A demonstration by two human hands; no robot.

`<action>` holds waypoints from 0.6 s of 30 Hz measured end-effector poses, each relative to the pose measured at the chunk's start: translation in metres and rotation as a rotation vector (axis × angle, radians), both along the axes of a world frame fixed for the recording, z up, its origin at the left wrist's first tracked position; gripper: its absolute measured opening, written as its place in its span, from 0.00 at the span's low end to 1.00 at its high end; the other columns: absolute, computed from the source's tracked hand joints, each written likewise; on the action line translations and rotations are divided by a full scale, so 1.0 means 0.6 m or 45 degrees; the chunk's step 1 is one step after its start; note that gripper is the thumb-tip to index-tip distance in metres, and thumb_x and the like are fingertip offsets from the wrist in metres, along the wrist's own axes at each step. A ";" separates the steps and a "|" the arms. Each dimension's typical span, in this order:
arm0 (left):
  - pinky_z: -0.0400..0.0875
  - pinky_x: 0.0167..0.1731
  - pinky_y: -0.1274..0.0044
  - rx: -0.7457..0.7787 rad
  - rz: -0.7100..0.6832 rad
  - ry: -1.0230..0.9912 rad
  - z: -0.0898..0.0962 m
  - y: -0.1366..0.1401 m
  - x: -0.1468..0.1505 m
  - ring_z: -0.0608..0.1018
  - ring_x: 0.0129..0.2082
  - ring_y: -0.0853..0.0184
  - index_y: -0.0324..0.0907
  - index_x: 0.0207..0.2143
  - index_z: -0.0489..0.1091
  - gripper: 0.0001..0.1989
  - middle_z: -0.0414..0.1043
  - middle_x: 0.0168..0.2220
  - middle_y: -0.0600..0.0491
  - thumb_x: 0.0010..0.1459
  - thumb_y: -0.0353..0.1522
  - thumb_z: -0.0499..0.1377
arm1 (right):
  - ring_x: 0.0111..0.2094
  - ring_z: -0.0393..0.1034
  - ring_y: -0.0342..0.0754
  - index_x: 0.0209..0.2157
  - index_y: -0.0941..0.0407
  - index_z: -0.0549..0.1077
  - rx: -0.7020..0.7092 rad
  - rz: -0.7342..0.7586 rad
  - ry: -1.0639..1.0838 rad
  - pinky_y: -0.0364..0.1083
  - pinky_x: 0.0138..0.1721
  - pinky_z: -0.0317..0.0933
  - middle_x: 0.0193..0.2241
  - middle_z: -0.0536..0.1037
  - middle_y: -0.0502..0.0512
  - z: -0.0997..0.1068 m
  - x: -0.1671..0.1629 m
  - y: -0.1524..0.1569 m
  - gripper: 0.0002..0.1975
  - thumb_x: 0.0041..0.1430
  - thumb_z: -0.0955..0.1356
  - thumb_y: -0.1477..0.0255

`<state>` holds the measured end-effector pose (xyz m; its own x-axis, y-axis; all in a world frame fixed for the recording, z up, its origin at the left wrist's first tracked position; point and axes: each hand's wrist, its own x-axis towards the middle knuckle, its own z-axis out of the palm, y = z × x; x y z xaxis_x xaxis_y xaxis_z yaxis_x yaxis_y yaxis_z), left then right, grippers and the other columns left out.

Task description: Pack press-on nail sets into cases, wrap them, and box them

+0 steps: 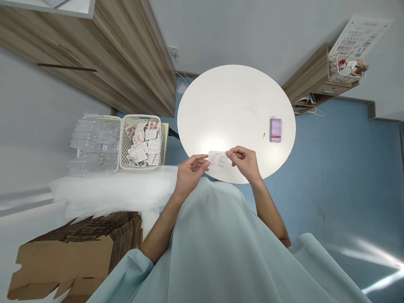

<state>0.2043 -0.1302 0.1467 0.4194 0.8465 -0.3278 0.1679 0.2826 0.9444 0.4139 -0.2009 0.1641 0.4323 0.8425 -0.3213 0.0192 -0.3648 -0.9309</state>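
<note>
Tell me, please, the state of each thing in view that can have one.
Card: held, printed side showing.
Left hand: at card's left edge.
Right hand: pinching card's top right corner.
Card basket: open, holding loose cards.
Plastic trays: clear, stacked.
Cardboard boxes: flattened, stacked.
Purple item: on table, blurred.

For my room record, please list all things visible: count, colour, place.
Table: one, white, centre
Card: one, white, over table edge
Pixelated item: one, purple, table's right
Baskets: two, cream, left side
Loose cards: many, mostly white, in one basket
Packaging: uncountable, clear, far left
Wrapping: uncountable, whitish, below baskets
Cartons: many, brown, lower left
Cabinet: one, brownish, upper left
Shelf unit: one, brownish, upper right
Filled basket: one, whitish, atop shelf
Sheet: one, white, behind filled basket
Socket: one, white, upper centre
Garment: one, pale green, bottom centre
Left hand: one, bare, card's left
Right hand: one, bare, card's right
</note>
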 end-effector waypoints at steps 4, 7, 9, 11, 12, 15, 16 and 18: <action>0.79 0.43 0.67 -0.031 0.005 -0.009 -0.004 0.000 0.001 0.81 0.33 0.64 0.42 0.47 0.80 0.21 0.81 0.37 0.50 0.58 0.46 0.71 | 0.22 0.67 0.45 0.30 0.52 0.78 0.001 -0.005 0.003 0.48 0.34 0.67 0.16 0.63 0.43 -0.001 -0.002 -0.001 0.18 0.59 0.75 0.51; 0.79 0.46 0.65 0.028 0.029 0.055 -0.006 -0.002 0.006 0.82 0.37 0.61 0.43 0.46 0.80 0.20 0.81 0.40 0.49 0.59 0.47 0.70 | 0.22 0.68 0.45 0.30 0.52 0.77 -0.006 -0.030 0.008 0.48 0.35 0.68 0.16 0.64 0.42 -0.005 -0.005 0.000 0.18 0.60 0.75 0.51; 0.78 0.49 0.64 0.127 0.042 0.132 -0.004 -0.005 0.011 0.82 0.41 0.58 0.45 0.45 0.80 0.18 0.82 0.42 0.48 0.60 0.47 0.69 | 0.22 0.69 0.45 0.31 0.52 0.76 -0.014 -0.047 0.025 0.48 0.33 0.68 0.17 0.68 0.44 -0.009 -0.010 0.000 0.19 0.60 0.75 0.51; 0.76 0.51 0.63 0.208 0.030 0.189 -0.002 -0.009 0.017 0.81 0.44 0.56 0.47 0.46 0.80 0.19 0.81 0.45 0.49 0.58 0.47 0.71 | 0.21 0.69 0.44 0.31 0.52 0.76 -0.022 -0.059 0.056 0.47 0.30 0.67 0.20 0.73 0.46 -0.013 -0.015 -0.001 0.20 0.60 0.75 0.50; 0.76 0.52 0.62 0.231 0.014 0.208 0.000 -0.011 0.021 0.81 0.45 0.55 0.48 0.47 0.80 0.21 0.81 0.47 0.49 0.55 0.47 0.72 | 0.21 0.69 0.44 0.31 0.53 0.75 -0.021 -0.063 0.078 0.47 0.29 0.66 0.23 0.76 0.47 -0.015 -0.018 -0.001 0.20 0.59 0.75 0.50; 0.75 0.51 0.63 0.258 -0.022 0.250 0.000 -0.019 0.032 0.80 0.46 0.54 0.50 0.50 0.79 0.27 0.79 0.49 0.48 0.48 0.45 0.77 | 0.20 0.68 0.42 0.31 0.53 0.73 -0.005 -0.066 0.143 0.45 0.26 0.65 0.27 0.79 0.50 -0.019 -0.026 -0.003 0.22 0.59 0.75 0.49; 0.75 0.50 0.64 0.259 -0.020 0.252 -0.001 -0.021 0.035 0.80 0.46 0.53 0.50 0.50 0.79 0.28 0.78 0.49 0.48 0.47 0.44 0.78 | 0.20 0.68 0.41 0.31 0.53 0.73 -0.002 -0.061 0.158 0.45 0.26 0.65 0.27 0.79 0.50 -0.020 -0.028 -0.004 0.22 0.58 0.75 0.49; 0.75 0.49 0.64 0.252 -0.003 0.235 -0.003 -0.024 0.041 0.79 0.47 0.53 0.50 0.50 0.79 0.29 0.78 0.49 0.49 0.46 0.43 0.78 | 0.19 0.67 0.41 0.31 0.53 0.73 -0.001 -0.048 0.177 0.45 0.25 0.65 0.28 0.79 0.50 -0.021 -0.029 -0.006 0.23 0.58 0.75 0.47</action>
<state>0.2287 -0.1446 0.1446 0.3697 0.9010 -0.2270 0.3427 0.0949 0.9346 0.3966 -0.2042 0.1514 0.4153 0.8261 -0.3808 -0.1237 -0.3635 -0.9234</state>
